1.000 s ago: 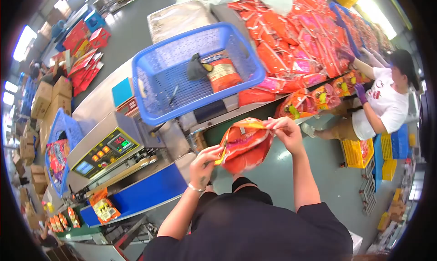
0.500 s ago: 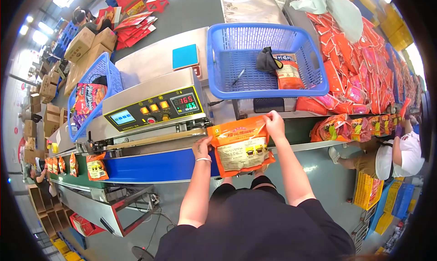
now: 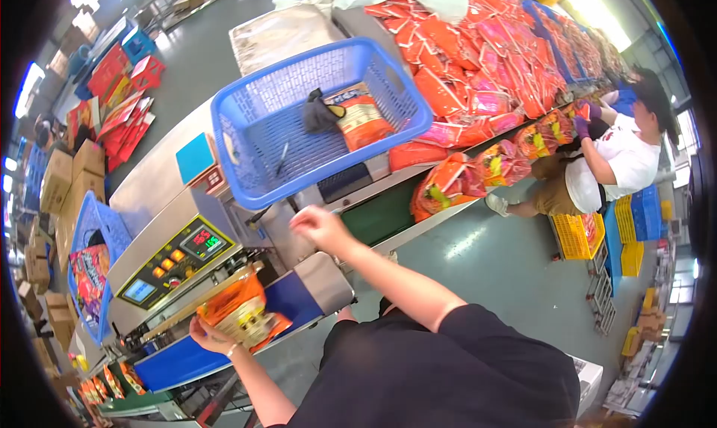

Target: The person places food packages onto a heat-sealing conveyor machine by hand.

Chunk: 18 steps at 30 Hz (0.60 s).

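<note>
Gripping a glossy orange plastic pouch by its lower left side, a worker's bare left hand holds it over a blue conveyor belt, against the front of a grey metal machine with a lit control panel. The bare right hand, well apart from the pouch, hovers near the corner of a blue perforated plastic basket; its fingers look loosely bent, nothing visible in them, though blur hides how wide they stand.

With one hand on the pouch, its free side could swing off line or its top edge fold, the likely causes being a slanted hold and soft, flexible film. Fingertips close to the machine's long front rail could be pinched if they followed the pouch too far in.

Bright orange at the top, the pouch carries a pale, printed panel with yellow patches, its lettering too small to read. It lies tilted, slightly creased, its lower end jutting over the belt. Whether its top edge is straight or inside the rail cannot be told. Farther along, a co-worker in a white T-shirt stands beside more orange pouches.
</note>
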Tool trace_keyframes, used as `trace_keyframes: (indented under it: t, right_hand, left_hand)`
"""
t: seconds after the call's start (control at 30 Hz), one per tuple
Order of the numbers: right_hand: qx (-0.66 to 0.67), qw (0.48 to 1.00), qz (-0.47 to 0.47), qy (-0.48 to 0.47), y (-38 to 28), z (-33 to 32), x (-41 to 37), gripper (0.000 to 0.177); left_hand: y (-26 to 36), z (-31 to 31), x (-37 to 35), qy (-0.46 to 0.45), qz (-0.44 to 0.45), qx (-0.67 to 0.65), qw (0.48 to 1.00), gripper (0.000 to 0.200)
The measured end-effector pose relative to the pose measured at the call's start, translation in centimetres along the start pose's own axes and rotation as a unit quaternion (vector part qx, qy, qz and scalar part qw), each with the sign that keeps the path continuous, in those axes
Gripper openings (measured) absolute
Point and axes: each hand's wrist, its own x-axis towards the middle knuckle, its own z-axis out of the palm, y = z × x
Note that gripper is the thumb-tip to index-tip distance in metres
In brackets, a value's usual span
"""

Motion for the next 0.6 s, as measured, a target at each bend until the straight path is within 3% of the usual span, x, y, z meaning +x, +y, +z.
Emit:
trace_keyframes:
  t: [0.03,0.07,0.1,0.13,0.17,0.2,0.23,0.3,0.33,0.4,0.47,0.53,0.57,0.6]
  right_hand:
    - [-0.085,0.99,-0.076,0.077,-2.5,-4.7,-0.7,0.012]
    - [-0.127,0.979,-0.072,0.145,-5.6,-9.5,-1.8,0.012]
    - [-0.226,0.93,-0.148,0.249,-4.1,-14.8,-2.1,0.018]
    - [-0.265,0.901,-0.102,0.327,-4.2,-20.0,-3.4,0.027]
    - [-0.389,0.849,-0.118,0.338,-4.6,-25.4,-4.3,0.034]
    - [-0.462,0.822,-0.092,0.321,-3.9,-29.8,-5.4,0.034]
    - [-0.532,0.789,-0.065,0.3,-3.2,-32.5,-5.9,0.034]
    - [-0.53,0.823,-0.1,0.18,-3.1,-34.1,-5.8,0.022]
    - [-0.498,0.855,-0.103,0.1,-2.3,-34.7,-5.6,0.014]
    - [-0.439,0.894,-0.071,0.055,-2.8,-33.9,-5.8,0.006]
    - [-0.394,0.915,-0.077,0.035,-4.5,-32.5,-6.2,0.005]
    - [-0.126,0.986,-0.087,0.062,-7.2,-29.4,-7.5,0.006]
    - [-0.078,0.988,-0.118,0.059,-8.4,-27.8,-7.8,0.008]
    - [-0.053,0.988,-0.135,0.057,-9.0,-26.2,-7.7,0.008]
  left_hand:
    - [5.7,2.9,-2.9,-0.025,0.047,-0.043,0.998,0.01]
    - [11.3,6.0,-6.7,-0.113,-0.022,-0.096,0.989,0.01]
    - [16.0,9.2,-10.7,-0.199,-0.09,-0.148,0.965,0.011]
    - [19.2,11.6,-13.9,-0.31,0.052,-0.032,0.949,0.014]
    - [22.9,13.9,-17.8,-0.396,0.064,-0.112,0.909,0.021]
    - [23.0,16.7,-22.3,-0.501,0.003,-0.104,0.859,0.029]
    - [24.8,19.1,-25.2,-0.539,0.123,-0.087,0.828,0.033]
    - [26.7,22.4,-30.2,-0.553,0.218,-0.059,0.802,0.029]
    - [25.8,23.6,-31.3,-0.553,0.219,-0.059,0.802,0.029]
    - [23.9,25.5,-32.9,-0.556,0.228,-0.027,0.799,0.022]
    - [23.7,23.8,-30.5,-0.56,0.183,-0.107,0.801,0.015]
    - [24.3,20.4,-26.7,-0.532,0.152,-0.185,0.812,0.015]
    - [24.6,18.5,-25.0,-0.516,0.131,-0.21,0.82,0.014]
    - [24.1,16.7,-24.0,-0.517,-0.018,-0.31,0.797,0.009]
